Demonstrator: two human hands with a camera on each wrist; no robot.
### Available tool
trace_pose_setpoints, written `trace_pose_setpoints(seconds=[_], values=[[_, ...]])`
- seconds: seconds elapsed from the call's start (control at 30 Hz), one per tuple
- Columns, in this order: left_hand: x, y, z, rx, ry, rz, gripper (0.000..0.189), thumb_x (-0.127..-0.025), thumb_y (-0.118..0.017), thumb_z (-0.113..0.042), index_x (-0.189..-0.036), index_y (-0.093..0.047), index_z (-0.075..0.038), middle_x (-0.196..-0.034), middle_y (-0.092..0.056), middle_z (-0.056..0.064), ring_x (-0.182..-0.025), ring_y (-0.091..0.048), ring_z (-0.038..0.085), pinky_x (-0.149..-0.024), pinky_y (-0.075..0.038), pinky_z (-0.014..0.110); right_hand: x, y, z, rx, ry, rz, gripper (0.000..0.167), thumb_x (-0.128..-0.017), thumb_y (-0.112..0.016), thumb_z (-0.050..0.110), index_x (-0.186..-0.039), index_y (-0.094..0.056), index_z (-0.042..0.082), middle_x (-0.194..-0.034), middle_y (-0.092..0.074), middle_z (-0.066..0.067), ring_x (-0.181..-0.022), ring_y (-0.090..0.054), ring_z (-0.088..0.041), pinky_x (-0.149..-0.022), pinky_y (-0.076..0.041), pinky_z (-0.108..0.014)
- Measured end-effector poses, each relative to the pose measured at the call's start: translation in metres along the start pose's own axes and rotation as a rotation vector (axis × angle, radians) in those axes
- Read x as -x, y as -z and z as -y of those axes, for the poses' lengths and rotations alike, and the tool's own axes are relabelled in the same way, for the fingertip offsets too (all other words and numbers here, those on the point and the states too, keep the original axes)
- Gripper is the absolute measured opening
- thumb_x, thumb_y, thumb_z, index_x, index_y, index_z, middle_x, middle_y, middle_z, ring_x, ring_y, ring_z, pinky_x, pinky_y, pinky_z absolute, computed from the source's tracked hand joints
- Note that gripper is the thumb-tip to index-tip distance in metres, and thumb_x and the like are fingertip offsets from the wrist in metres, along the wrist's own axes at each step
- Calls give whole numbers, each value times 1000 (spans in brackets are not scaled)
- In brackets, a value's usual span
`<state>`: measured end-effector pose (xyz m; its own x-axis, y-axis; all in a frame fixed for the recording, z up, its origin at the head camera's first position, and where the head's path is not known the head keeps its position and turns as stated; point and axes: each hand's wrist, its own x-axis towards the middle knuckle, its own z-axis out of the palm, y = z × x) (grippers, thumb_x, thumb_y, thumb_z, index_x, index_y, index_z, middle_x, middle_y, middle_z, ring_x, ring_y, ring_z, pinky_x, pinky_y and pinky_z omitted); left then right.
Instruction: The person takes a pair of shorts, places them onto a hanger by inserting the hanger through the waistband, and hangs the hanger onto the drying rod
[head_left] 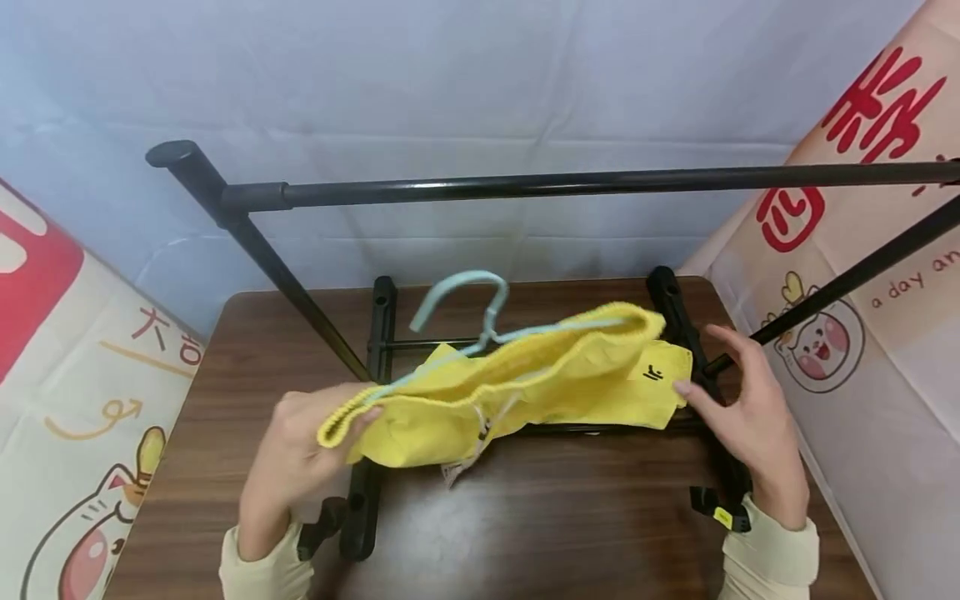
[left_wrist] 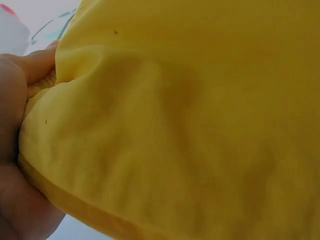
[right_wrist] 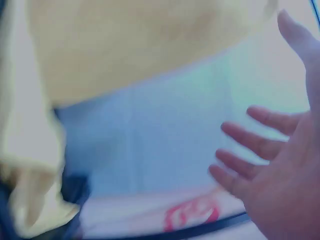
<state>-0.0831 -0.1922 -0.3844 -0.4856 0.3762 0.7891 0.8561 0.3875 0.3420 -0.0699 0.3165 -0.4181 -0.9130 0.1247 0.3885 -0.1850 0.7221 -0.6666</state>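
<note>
A pair of yellow shorts (head_left: 570, 396) with a ribbed waistband, drawstring and small dark print hangs tilted above the table, its waist opening facing up. Inside that opening lie the arms of a light blue hanger (head_left: 467, 277), its hook pointing up and left. My left hand (head_left: 296, 446) grips the left end of the waistband, with cloth bunched between thumb and fingers in the left wrist view. Beside the right end of the shorts is my right hand (head_left: 757, 417), fingers spread and holding nothing. The right wrist view shows a gap between that hand and the blurred cloth.
A black rack stands on the brown wooden table (head_left: 570, 517). Its top bar (head_left: 525, 182) crosses above and behind the shorts, and its feet (head_left: 363, 508) flank them. A pale curtain (head_left: 450, 75) hangs behind. Printed cloths (head_left: 885, 350) line both sides.
</note>
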Motion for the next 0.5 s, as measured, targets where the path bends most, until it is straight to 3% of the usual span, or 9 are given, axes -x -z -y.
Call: trace_pose_setpoints(seconds=[0.1, 0.2, 0.3, 0.37, 0.43, 0.5], values=[[1, -15, -8, 78, -23, 120, 27, -108, -61, -29, -108, -77, -7, -89, -78, -2, -69, -68, 4, -63, -56, 18, -5, 4, 23, -61, 254, 116, 112, -61, -100, 5, -158, -45, 8, -159, -46, -18, -151, -37, -6, -117, -24, -7], [3, -27, -14, 127, -28, 202, 21, -106, -64, -28, -111, -75, -11, -89, -75, -7, -70, -63, -2, -64, -54, 14, -7, 3, 37, -92, 377, 275, 104, -58, -101, 2, -150, -54, 6, -152, -56, -10, -142, -46, 2, -114, -34, -9], [5, -34, -18, 149, -31, 243, 17, -105, -66, -27, -110, -75, -14, -87, -74, -10, -70, -62, -3, -67, -54, 13, -4, -3, 43, -120, 354, 508, 63, -77, -92, 3, -133, -68, 17, -120, -72, 4, -104, -62, 5, -89, -51, -14], [6, -38, -20, 160, -38, 273, 13, -104, -67, -26, -108, -74, -16, -85, -71, -12, -70, -60, -4, -69, -53, 12, -1, -8, 43, -133, 291, 658, 35, -91, -81, 9, -121, -71, 25, -95, -71, 11, -80, -60, 5, -71, -51, -17], [5, -40, -21, 163, -42, 317, 8, -104, -68, -26, -105, -72, -19, -85, -68, -14, -69, -57, -5, -68, -50, 9, 1, -13, 43, -148, 235, 784, 16, -101, -72, 17, -112, -70, 29, -82, -65, 13, -69, -54, 3, -64, -48, -22], [3, -42, -21, 160, -41, 361, 7, -104, -67, -27, -102, -70, -21, -85, -66, -16, -69, -54, -6, -68, -47, 7, 3, -17, 41, -165, 235, 861, 10, -104, -67, 22, -110, -70, 29, -80, -65, 11, -68, -54, 3, -64, -49, -23]])
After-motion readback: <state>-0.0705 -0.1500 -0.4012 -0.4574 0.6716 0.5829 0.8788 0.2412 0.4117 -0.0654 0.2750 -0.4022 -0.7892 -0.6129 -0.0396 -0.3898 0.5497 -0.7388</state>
